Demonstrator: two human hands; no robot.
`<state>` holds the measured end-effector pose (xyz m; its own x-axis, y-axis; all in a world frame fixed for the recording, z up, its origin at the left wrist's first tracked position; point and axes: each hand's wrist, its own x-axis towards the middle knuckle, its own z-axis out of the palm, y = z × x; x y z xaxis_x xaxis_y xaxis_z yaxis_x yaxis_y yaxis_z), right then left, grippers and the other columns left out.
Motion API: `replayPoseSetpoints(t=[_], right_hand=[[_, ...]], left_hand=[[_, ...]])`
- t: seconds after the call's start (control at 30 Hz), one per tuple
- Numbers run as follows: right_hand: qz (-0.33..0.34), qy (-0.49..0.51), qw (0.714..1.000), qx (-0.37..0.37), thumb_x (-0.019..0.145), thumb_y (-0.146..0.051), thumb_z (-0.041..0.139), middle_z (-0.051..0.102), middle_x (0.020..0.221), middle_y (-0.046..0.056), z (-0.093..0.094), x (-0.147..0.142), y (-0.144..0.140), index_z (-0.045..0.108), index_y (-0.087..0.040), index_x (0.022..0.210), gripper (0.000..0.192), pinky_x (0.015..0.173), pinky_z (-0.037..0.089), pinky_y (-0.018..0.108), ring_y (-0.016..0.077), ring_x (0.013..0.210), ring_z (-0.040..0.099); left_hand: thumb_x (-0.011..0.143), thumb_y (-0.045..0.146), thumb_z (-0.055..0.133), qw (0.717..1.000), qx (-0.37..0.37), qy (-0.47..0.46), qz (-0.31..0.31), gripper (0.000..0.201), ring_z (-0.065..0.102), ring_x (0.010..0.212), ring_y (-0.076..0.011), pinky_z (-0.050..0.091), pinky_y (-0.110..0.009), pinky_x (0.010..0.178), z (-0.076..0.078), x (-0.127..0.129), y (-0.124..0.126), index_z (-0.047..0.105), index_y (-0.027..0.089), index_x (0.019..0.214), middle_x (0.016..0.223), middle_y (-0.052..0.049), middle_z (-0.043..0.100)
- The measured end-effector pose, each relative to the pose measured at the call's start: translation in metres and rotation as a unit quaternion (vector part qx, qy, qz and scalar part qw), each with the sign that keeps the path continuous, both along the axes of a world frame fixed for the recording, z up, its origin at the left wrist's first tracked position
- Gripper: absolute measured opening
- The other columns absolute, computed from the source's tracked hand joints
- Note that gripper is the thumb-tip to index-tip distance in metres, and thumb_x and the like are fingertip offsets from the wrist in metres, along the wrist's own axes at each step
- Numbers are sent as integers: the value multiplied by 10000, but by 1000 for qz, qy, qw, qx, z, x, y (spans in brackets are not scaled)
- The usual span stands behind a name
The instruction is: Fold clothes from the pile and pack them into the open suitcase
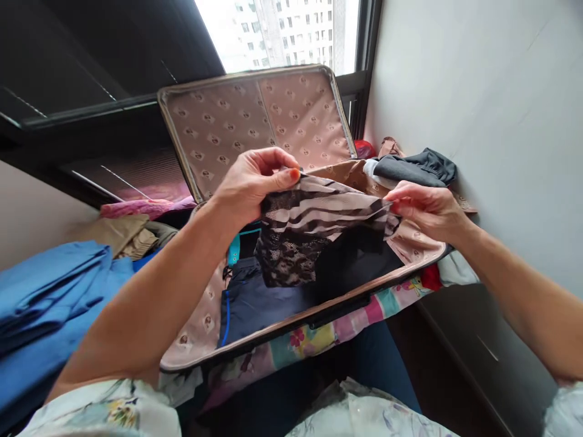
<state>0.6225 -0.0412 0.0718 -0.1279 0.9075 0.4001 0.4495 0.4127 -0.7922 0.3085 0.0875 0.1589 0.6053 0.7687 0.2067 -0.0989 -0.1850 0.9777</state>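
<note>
The person's left hand pinches one end of a striped, lace-trimmed garment between thumb and finger, and the right hand grips the other end, so that it hangs spread above an open suitcase (its lid leans back by the window). Inside lies dark folded clothing with a bright blue stripe. Blue fabric is heaped left of the suitcase; dark grey clothing sits near the right hand.
</note>
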Motion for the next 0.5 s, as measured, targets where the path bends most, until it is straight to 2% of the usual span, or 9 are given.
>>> replayPoseSetpoints(t=[0.1, 0.13, 0.17, 0.2, 0.27, 0.3, 0.4, 0.5], right_hand=[[88, -45, 995, 27, 733, -500, 894, 558, 1512, 84, -4, -20, -1, 498, -360, 1562, 929, 948, 579, 420, 267, 1205, 624], [100, -63, 992, 48, 701, -477, 910, 532, 1551, 97, -9, -31, 2, 477, -336, 1578, 988, 994, 564, 437, 281, 1263, 601], [101, -75, 990, 70, 718, -444, 888, 565, 1520, 106, -15, -41, 7, 528, -301, 1536, 904, 1020, 549, 445, 284, 1269, 600], [97, -81, 988, 87, 768, -401, 834, 638, 1425, 106, -20, -51, 12, 619, -264, 1436, 715, 1018, 543, 437, 273, 1218, 624], [71, -69, 990, 100, 855, -328, 701, 746, 1126, 75, -23, -62, 21, 741, -213, 1160, 329, 934, 552, 382, 228, 1011, 671], [46, -48, 992, 105, 881, -326, 651, 749, 996, 54, -21, -63, 25, 750, -201, 1053, 234, 873, 550, 347, 204, 910, 665], [-49, 3, 992, 117, 927, -444, 606, 694, 808, 17, 0, -47, 29, 733, -192, 920, 282, 760, 510, 290, 171, 777, 612], [-85, -12, 989, 123, 929, -555, 626, 657, 747, 11, 29, -31, 22, 721, -195, 855, 380, 752, 490, 295, 167, 745, 582]], left_hand=[[622, 265, 982, 998, 41, -53, -7, 385, 587, 605, -58, 449, -176, 562, 32, -1, -19, 661, 152, 802, 739, 31, 673], [621, 247, 979, 997, 55, -61, -10, 373, 589, 604, -57, 449, -179, 564, 39, 0, -23, 665, 149, 795, 737, 32, 673], [622, 235, 975, 996, 65, -65, -13, 359, 591, 602, -60, 451, -185, 565, 45, 1, -27, 670, 149, 789, 729, 33, 671], [626, 229, 971, 995, 76, -66, -14, 344, 593, 601, -66, 455, -194, 568, 50, 0, -29, 674, 149, 783, 718, 31, 668], [637, 217, 965, 993, 105, -57, 2, 318, 602, 620, -79, 471, -217, 591, 57, -6, -29, 685, 151, 771, 709, 20, 672], [634, 210, 965, 991, 121, -52, 22, 308, 602, 632, -84, 477, -226, 605, 59, -11, -27, 690, 153, 762, 705, 14, 675], [597, 174, 959, 986, 132, -39, 94, 280, 577, 652, -82, 477, -230, 628, 61, -34, -17, 711, 170, 726, 695, 16, 687], [590, 171, 939, 988, 81, -31, 125, 247, 562, 644, -83, 478, -228, 626, 56, -51, -11, 728, 194, 716, 694, 28, 695]])
